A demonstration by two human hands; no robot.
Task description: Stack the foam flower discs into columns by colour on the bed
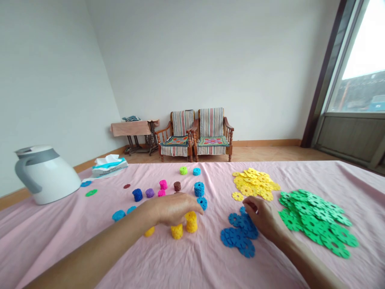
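Observation:
My left hand (180, 208) reaches over two stacks of yellow flower-shaped plastic discs (191, 222), its fingers pointing right and down. One fingertip is beside a blue disc stack (201, 203); I cannot tell if it touches. The fingers look stretched out, with the thumb mostly hidden. My right hand (264, 214) is at the upper right edge of a loose pile of blue discs (239, 235). Its thumb and fingers are curled together, and anything between them is too small to make out. Just beyond lies a pile of yellow discs (252, 182).
Green discs (313, 216) are heaped at the right. Small stacks in dark blue (137, 195), purple (149, 193), pink (163, 184), brown (177, 186) and lime (183, 170) stand mid-table. At the left are a white jug (49, 176) and a tissue pack (110, 165) on the pink cloth.

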